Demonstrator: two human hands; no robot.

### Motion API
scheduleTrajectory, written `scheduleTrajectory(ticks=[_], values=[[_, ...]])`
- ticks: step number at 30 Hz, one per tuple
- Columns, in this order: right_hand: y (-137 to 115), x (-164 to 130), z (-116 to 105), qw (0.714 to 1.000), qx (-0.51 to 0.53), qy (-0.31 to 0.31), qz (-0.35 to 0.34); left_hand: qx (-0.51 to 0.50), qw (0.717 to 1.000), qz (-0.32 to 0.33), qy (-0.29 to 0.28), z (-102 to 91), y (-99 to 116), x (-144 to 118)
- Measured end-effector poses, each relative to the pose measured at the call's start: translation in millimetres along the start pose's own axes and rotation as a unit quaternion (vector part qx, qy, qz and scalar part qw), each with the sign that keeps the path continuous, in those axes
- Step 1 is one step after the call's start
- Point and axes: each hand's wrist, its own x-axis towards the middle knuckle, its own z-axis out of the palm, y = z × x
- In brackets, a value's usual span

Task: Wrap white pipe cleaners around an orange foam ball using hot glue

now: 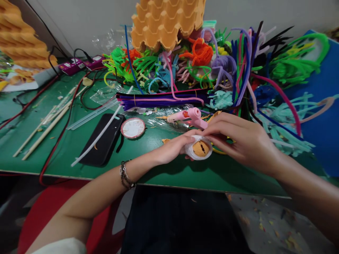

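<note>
My left hand (174, 147) is closed around a small round craft piece (200, 149). White fuzzy pipe cleaner winds around its rim, and its middle is an orange-yellow cardboard cup face with dark marks. At the upper right edge of the piece, my right hand (235, 137) pinches with thumb and fingers together; what lies between those fingertips is hidden. Just beyond both hands lies a pink hot glue gun (189, 117), partly covered by my right fingers. A scrap of orange cardboard (166, 141) shows beside my left hand.
Bundled purple pipe cleaners (161, 100) lie behind the glue gun, backed by heaps of coloured ones and egg trays (168, 23). Leftward are a round white lid (133, 128), a black phone (102, 141), glue sticks (92, 114), wooden sticks (49, 125) and a red cable (60, 141).
</note>
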Motion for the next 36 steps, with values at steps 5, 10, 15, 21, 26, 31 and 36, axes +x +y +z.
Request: scheduleTrajectory(ticks=[5, 10, 15, 21, 26, 31, 36], values=[[-1, -2, 0, 1.0, 0.003, -0.021, -0.002, -0.01, 1.0, -0.024, -0.009, 2.0, 2, -1], [-2, -2, 0, 0.999, 0.008, -0.035, -0.003, 0.003, 1.0, -0.023, -0.005, 1.7, 3, -2], [-2, -2, 0, 0.999, 0.008, -0.04, -0.002, 0.076, 0.997, 0.006, -0.005, 3.8, 7, -6], [-1, -3, 3, 0.999, -0.006, -0.036, -0.014, 0.214, 0.975, 0.055, 0.023, 5.6, 13, -8], [-1, -1, 2, 0.999, -0.022, -0.024, 0.004, 0.143, 0.987, 0.072, 0.03, 1.4, 4, -3], [1, -1, -4, 0.999, -0.049, 0.012, 0.009, -0.085, 0.996, 0.034, 0.013, -2.0, -1, 3], [3, -3, -6, 0.997, -0.066, 0.024, -0.013, -0.144, 0.989, 0.044, -0.009, -0.4, 3, 1]])
